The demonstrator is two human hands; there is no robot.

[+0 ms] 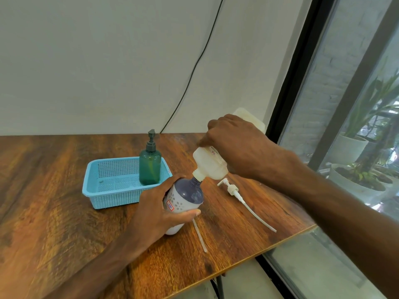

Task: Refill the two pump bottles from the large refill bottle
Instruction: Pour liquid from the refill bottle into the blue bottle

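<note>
Your right hand (235, 145) is wrapped around the tilted large refill bottle (212, 164), its neck touching the open mouth of the white pump bottle (185, 197). Your left hand (157, 210) grips that bottle at lower centre of the frame. This looks like the first fill under way; its level is hidden. Its pump head (232, 188) lies on the desk (54, 190) just right, not yet refitted. A loose tube (199, 236) lies below your left hand. The green pump bottle (150, 167) stands capped in the blue basket (108, 197), probably still to do.
</note>
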